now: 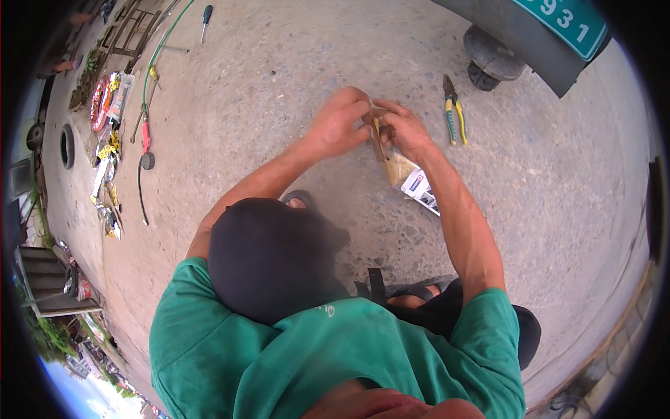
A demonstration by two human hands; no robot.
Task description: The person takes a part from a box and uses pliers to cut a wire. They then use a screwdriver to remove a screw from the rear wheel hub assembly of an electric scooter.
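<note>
My left hand (pixel 340 124) and my right hand (pixel 405 130) meet above the concrete in front of me, fingers closed in a pinch. Between them is a thin brownish-yellow strip (pixel 377 137), slanting downward; its exact kind is too small to make out. Just below my right hand lies a tan, partly see-through packet (pixel 400 169). Against it sits a small white box (pixel 421 190) with dark and blue print, partly hidden by my right forearm. Pliers with green and yellow handles (pixel 453 115) lie on the ground to the right of my hands.
A vehicle's dark rear edge with a green plate (pixel 569 26) and a small wheel (pixel 483 75) stands at far right. At far left lie a screwdriver (pixel 206 22), a green hose (pixel 150 68) with a red-handled inflator (pixel 146 137), bright wrappers (pixel 106 157) and a tyre (pixel 67 146).
</note>
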